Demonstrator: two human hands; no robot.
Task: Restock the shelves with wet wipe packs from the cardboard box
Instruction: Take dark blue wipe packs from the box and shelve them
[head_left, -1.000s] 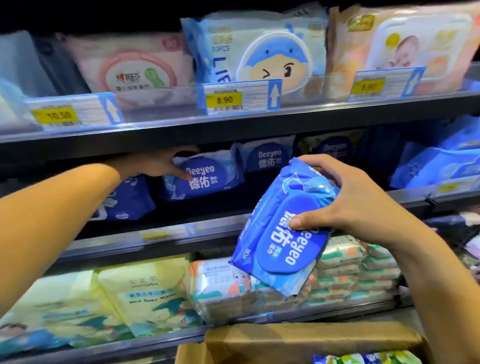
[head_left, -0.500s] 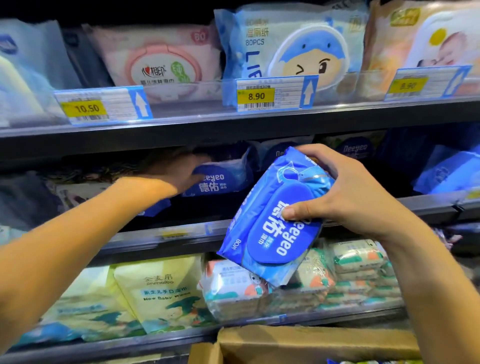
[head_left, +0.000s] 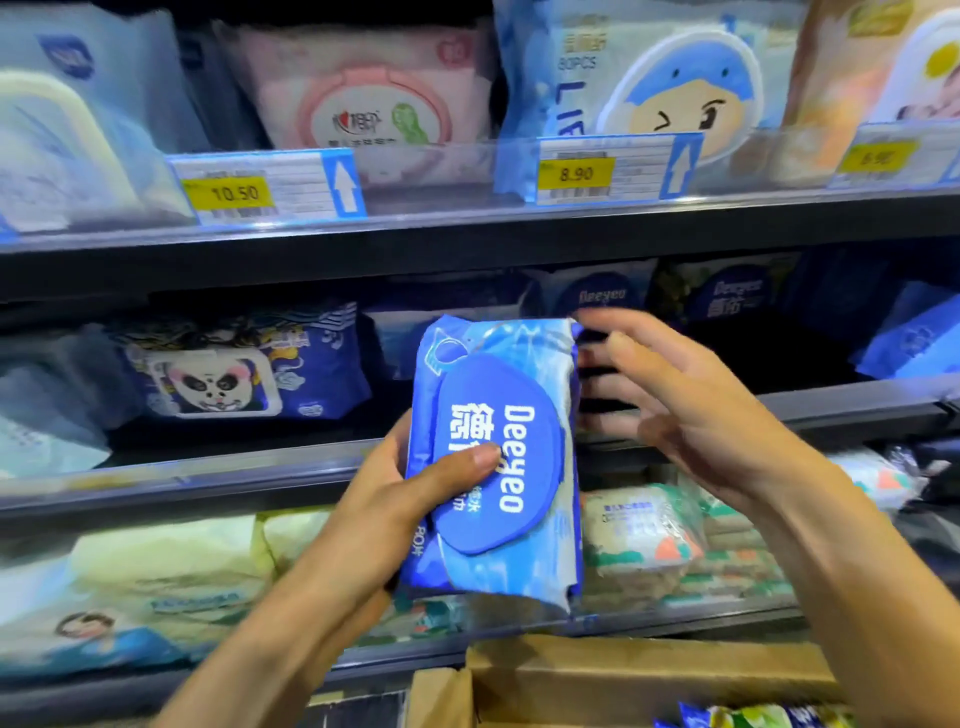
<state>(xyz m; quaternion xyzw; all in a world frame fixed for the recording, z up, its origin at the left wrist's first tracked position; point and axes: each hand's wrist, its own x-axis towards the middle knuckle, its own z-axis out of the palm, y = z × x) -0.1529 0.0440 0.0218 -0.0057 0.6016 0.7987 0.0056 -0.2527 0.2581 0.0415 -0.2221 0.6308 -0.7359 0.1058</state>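
Two bare arms in shot, and that is all of the person on view; the left forearm (head_left: 270, 639) is uncovered along the whole length that shows, bare right through the wrist; the left hand (head_left: 384, 509) is bare too, with a long thumb (head_left: 447, 473) ending in a short, neatly trimmed nail (head_left: 485, 453), pale and rounded at the tip; over on the other side the right forearm (head_left: 857, 571) is likewise bare from frame edge to wrist; the right hand (head_left: 691, 415) has long, slender fingers (head_left: 613, 325), smeared by motion blur, so nails and knuckle creases there cannot be made out.
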